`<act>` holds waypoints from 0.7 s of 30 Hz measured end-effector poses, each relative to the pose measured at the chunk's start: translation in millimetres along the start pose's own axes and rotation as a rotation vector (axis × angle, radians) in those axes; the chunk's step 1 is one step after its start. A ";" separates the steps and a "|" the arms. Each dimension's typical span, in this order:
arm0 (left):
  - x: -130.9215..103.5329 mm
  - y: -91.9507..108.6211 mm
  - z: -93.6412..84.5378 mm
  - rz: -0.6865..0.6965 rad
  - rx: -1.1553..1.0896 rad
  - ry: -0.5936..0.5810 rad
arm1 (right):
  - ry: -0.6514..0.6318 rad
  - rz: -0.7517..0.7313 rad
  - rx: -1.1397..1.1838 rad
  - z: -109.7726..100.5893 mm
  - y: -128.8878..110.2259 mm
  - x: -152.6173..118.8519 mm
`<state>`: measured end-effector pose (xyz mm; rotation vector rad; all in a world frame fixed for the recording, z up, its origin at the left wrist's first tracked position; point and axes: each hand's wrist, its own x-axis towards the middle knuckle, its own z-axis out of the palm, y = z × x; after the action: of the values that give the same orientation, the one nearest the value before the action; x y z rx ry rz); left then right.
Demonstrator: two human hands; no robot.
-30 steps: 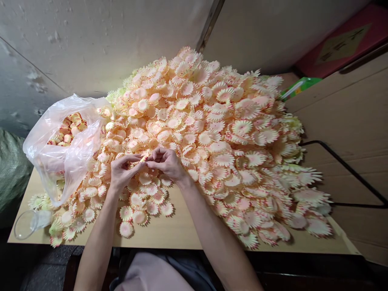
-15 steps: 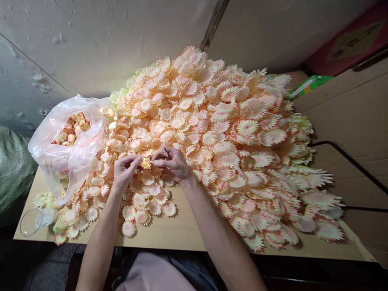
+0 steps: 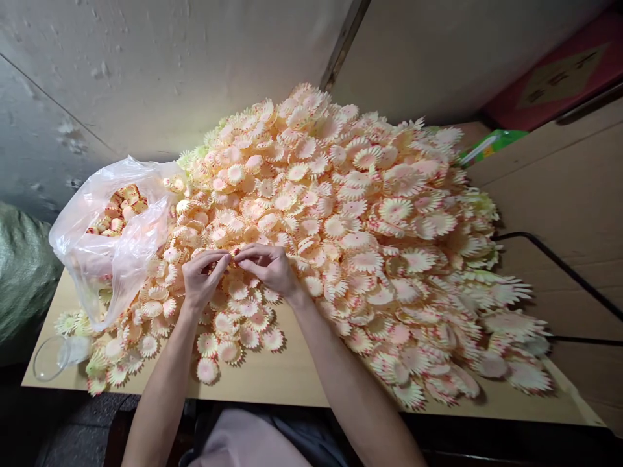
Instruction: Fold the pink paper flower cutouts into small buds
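Note:
Thumb and fingers of my left hand (image 3: 202,275) are closed in a pinch on a small yellow-and-red flower petal piece (image 3: 233,255). My right hand (image 3: 269,267) meets it from the other side, its fingertips pinched on the same piece. Most of that piece is hidden by the fingertips. Below and around both hands lie loose round petal pieces (image 3: 228,351), pale pink with toothed cream edges and red tips. They look like parts of artificial flowers.
A big heap of petal pieces (image 3: 394,211) covers much of the table (image 3: 292,389). At the left, a clear plastic bag (image 3: 111,259) holds small curled pieces (image 3: 129,201). A clear cup (image 3: 51,358) lies near the table's left edge. Cardboard (image 3: 559,194) stands at the right.
My fingertips have come closer together and now cover most of the petal piece, which showed plainly between them before. My right hand has shifted slightly left. The view has tilted slightly.

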<state>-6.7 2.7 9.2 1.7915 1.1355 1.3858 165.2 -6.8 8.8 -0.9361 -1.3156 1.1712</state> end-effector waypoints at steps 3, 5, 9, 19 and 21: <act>-0.3 0.3 0.2 0.071 0.057 0.008 | 0.004 -0.019 -0.033 1.5 -0.6 -2.5; -0.4 1.0 0.3 0.111 0.079 0.011 | 0.006 -0.012 -0.036 2.5 0.7 -3.5; -1.4 -0.6 1.3 0.178 0.110 0.023 | 0.036 0.053 0.032 4.4 5.6 -3.1; -6.2 -5.0 3.3 0.212 0.152 0.000 | -0.063 0.166 0.039 4.8 6.9 -6.5; -5.5 -1.0 3.0 0.200 0.125 -0.003 | -0.102 0.175 0.055 3.4 4.1 -6.7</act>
<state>-4.6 -1.6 5.0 2.0426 1.0858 1.4516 162.1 -12.8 3.6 -0.9773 -1.2945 1.3989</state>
